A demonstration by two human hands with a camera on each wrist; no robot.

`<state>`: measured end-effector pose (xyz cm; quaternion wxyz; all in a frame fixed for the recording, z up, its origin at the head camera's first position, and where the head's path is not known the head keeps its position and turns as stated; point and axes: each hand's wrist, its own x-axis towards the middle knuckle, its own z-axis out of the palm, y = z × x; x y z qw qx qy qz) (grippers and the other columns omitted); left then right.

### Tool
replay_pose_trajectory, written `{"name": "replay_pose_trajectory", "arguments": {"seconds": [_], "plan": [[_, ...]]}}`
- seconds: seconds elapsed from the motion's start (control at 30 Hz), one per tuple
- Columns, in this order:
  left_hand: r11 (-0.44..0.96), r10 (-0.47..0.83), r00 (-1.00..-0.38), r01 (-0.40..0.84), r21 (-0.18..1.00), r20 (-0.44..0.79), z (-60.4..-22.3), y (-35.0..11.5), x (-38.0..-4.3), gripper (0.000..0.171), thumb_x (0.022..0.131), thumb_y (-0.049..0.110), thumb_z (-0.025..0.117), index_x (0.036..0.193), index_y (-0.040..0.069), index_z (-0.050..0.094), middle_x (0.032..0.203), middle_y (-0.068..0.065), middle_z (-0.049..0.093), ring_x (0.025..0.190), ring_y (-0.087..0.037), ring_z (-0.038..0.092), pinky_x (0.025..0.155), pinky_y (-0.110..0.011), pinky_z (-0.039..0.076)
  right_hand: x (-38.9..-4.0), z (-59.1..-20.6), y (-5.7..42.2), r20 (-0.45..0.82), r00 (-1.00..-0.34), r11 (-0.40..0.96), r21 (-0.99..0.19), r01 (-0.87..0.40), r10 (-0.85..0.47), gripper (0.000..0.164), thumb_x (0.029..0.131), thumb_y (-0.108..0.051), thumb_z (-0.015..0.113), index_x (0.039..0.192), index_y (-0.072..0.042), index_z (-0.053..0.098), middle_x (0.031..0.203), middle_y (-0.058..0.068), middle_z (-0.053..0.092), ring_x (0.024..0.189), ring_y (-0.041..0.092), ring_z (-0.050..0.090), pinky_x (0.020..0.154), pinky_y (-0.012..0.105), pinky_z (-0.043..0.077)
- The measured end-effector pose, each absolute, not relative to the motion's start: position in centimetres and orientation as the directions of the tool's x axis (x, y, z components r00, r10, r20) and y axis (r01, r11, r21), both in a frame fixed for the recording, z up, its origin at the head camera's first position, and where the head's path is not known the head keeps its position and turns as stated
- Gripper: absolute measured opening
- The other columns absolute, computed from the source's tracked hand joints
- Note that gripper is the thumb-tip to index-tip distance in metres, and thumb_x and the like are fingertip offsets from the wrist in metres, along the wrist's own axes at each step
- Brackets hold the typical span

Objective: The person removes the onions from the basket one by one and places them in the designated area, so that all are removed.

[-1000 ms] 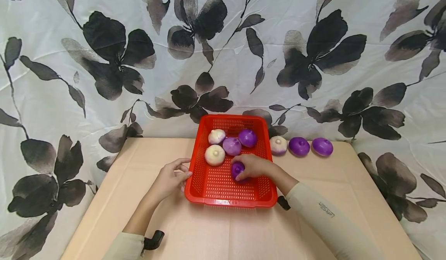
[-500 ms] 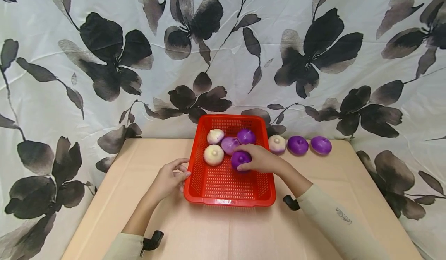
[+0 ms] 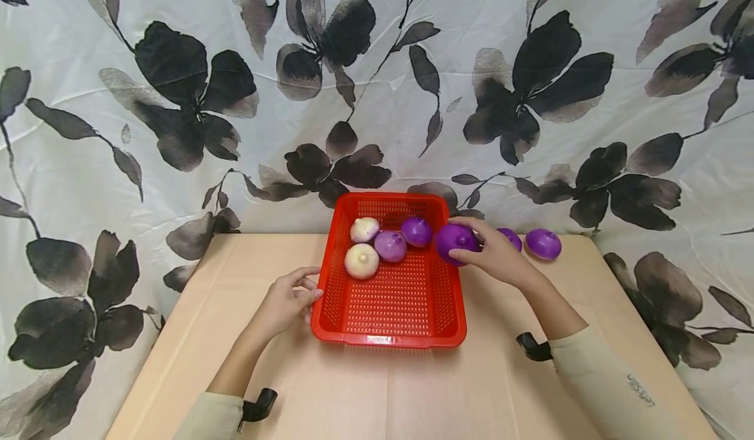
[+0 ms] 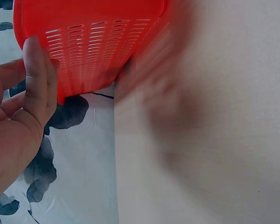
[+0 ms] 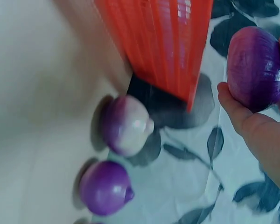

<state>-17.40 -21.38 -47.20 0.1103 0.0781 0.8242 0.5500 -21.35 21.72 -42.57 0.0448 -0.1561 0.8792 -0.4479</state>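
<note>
My right hand grips a purple onion between thumb and fingers, raised over the right rim of the red plastic basket. In the right wrist view this onion is held higher than the basket's side. My left hand holds the basket's left rim, thumb at the edge. Inside the basket's far half lie a pale onion, a white-and-purple onion, a light purple onion and a dark purple onion.
Right of the basket, a white-and-purple onion and a purple onion sit along the table's back edge, with another purple onion farther right. A floral cloth hangs behind the beige table.
My right hand has lifted the purple onion out of the basket's near-right part and moved it right and away, over the rim. The left hand stays at the basket's left rim.
</note>
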Motion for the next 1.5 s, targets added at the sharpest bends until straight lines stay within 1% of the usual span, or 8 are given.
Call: {"name": "replay_pose_trajectory", "arguments": {"seconds": [0.17,0.3,0.4,0.67,0.87,0.97,1.17,1.5], "plan": [[0.379,0.255,-0.963,0.016,0.925,-0.088,-47.3,-21.5,-17.5,0.050,0.095,-0.002,0.069,0.143,-0.003,0.054,0.098,-0.020,0.065,0.059,-0.016,0.064,0.051,-0.032,0.061,-21.0,-42.8,24.3,0.088,-0.961,0.548,-0.806,-0.225,-0.264,0.067,0.093,-0.026,0.079,0.152,-0.014,0.048,0.154,0.017,0.049,0.133,0.042,0.055,0.109,0.063,0.048],[0.381,0.258,-0.962,0.018,0.924,-0.087,-47.4,-21.5,-17.5,0.050,0.095,-0.001,0.070,0.142,-0.003,0.054,0.098,-0.020,0.065,0.059,-0.017,0.065,0.051,-0.032,0.061,-20.4,-44.0,26.1,0.044,-0.979,0.599,-0.785,-0.158,-0.200,0.073,0.095,-0.030,0.077,0.154,-0.010,0.040,0.155,0.023,0.045,0.136,0.049,0.050,0.110,0.068,0.045],[0.385,0.259,-0.962,0.021,0.923,-0.086,-47.4,-21.6,-17.5,0.050,0.095,0.000,0.070,0.142,-0.003,0.054,0.098,-0.020,0.065,0.059,-0.017,0.065,0.051,-0.032,0.061,-20.1,-45.5,26.9,0.019,-0.985,0.626,-0.770,-0.126,-0.174,0.075,0.094,-0.031,0.077,0.153,-0.005,0.038,0.151,0.029,0.045,0.134,0.052,0.050,0.109,0.069,0.045],[0.380,0.263,-0.961,0.020,0.925,-0.088,-47.3,-21.5,-17.4,0.050,0.095,0.000,0.070,0.143,-0.003,0.054,0.099,-0.021,0.065,0.058,-0.017,0.065,0.051,-0.034,0.061,-20.2,-49.5,27.0,0.065,-0.979,0.704,-0.686,-0.184,-0.192,0.072,0.090,-0.026,0.081,0.147,0.004,0.047,0.144,0.035,0.051,0.130,0.054,0.051,0.109,0.069,0.044],[0.380,0.259,-0.961,0.007,0.925,-0.099,-47.1,-21.5,-17.3,0.051,0.095,0.000,0.070,0.143,-0.002,0.053,0.099,-0.020,0.065,0.057,-0.019,0.064,0.051,-0.033,0.061,-20.1,-50.9,26.3,0.010,-0.987,0.684,-0.720,-0.120,-0.162,0.075,0.091,-0.026,0.080,0.146,0.009,0.042,0.137,0.036,0.055,0.123,0.051,0.058,0.106,0.064,0.049],[0.380,0.258,-0.961,0.002,0.925,-0.104,-47.0,-21.4,-17.3,0.051,0.096,0.001,0.070,0.144,-0.002,0.053,0.099,-0.020,0.065,0.057,-0.019,0.064,0.051,-0.033,0.061,-19.9,-51.3,26.0,-0.023,-0.990,0.681,-0.728,-0.078,-0.137,0.073,0.092,-0.026,0.079,0.144,0.010,0.041,0.134,0.036,0.057,0.121,0.049,0.060,0.105,0.062,0.050],[0.382,0.252,-0.962,0.002,0.924,-0.102,-47.0,-21.4,-17.4,0.051,0.096,0.002,0.071,0.144,-0.002,0.053,0.100,-0.020,0.065,0.057,-0.019,0.064,0.051,-0.033,0.061,-19.8,-51.8,25.6,-0.049,-0.992,0.694,-0.719,-0.045,-0.115,0.070,0.094,-0.029,0.076,0.144,0.009,0.044,0.138,0.036,0.055,0.126,0.050,0.056,0.110,0.064,0.045],[0.388,0.244,-0.964,-0.006,0.922,-0.109,-47.1,-21.4,-17.4,0.050,0.095,0.000,0.070,0.143,-0.002,0.054,0.099,-0.020,0.065,0.057,-0.018,0.064,0.051,-0.030,0.061,-19.9,-52.8,25.5,-0.078,-0.992,0.652,-0.759,-0.008,-0.103,0.068,0.098,-0.026,0.071,0.148,0.007,0.040,0.138,0.036,0.055,0.126,0.050,0.056,0.108,0.062,0.049]]}}
